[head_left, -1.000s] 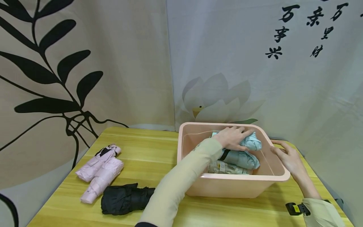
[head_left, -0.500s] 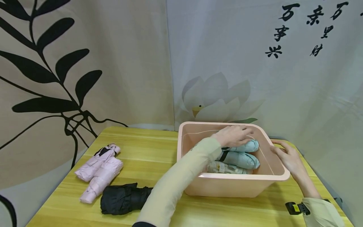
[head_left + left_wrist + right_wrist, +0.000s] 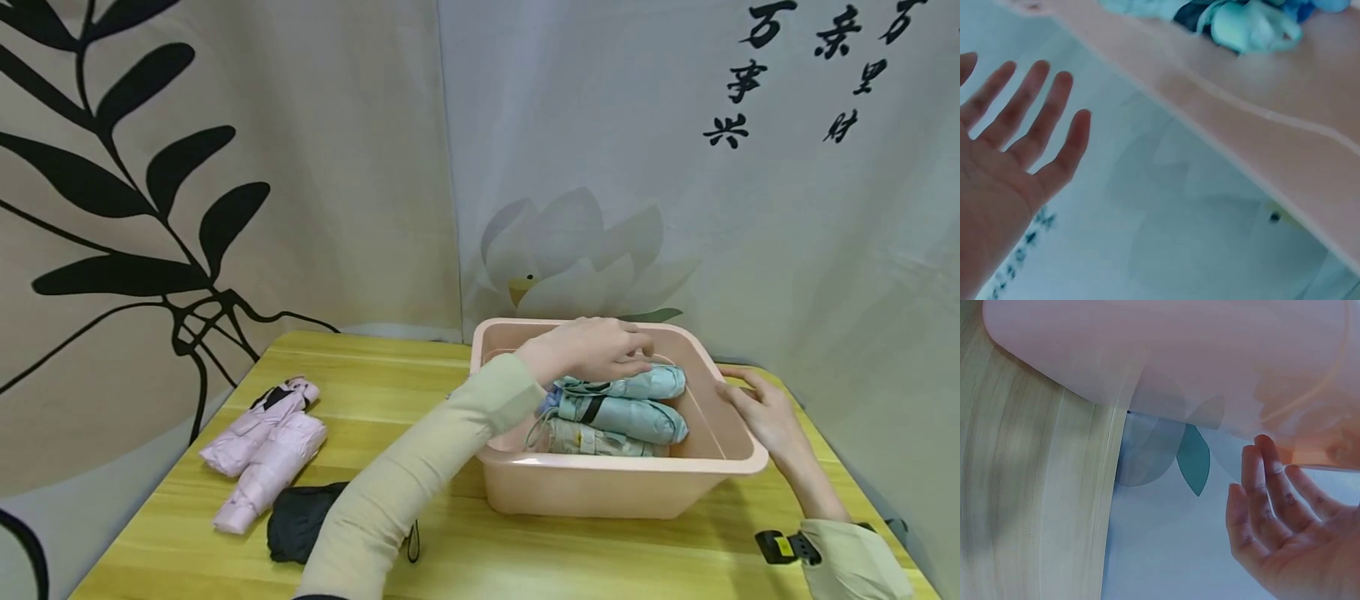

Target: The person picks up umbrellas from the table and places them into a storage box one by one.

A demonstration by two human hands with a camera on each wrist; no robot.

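A pink plastic bin (image 3: pixel 622 487) stands on the table with several folded umbrellas inside. At its back lies a light blue umbrella (image 3: pixel 660 381), beside a blue-green umbrella (image 3: pixel 641 419) with a dark strap. In front of them is a pale patterned umbrella (image 3: pixel 600 442). My left hand (image 3: pixel 588 348) hovers over the bin's back part, holding nothing; the left wrist view shows its fingers (image 3: pixel 1038 125) spread apart. My right hand (image 3: pixel 761 412) rests against the bin's right side near the rim. In the right wrist view its fingers (image 3: pixel 1272 500) are loosely bent by the outer wall.
Two pale pink folded umbrellas (image 3: pixel 273 467) lie side by side on the left of the wooden table (image 3: pixel 390 400). A black folded umbrella (image 3: pixel 300 521) is partly hidden behind my left sleeve. A printed curtain (image 3: pixel 360 167) hangs behind the table.
My left hand has let go of the light blue umbrella, which lies lower in the bin, and has lifted and drawn back leftward. The right hand stays at the bin's side.
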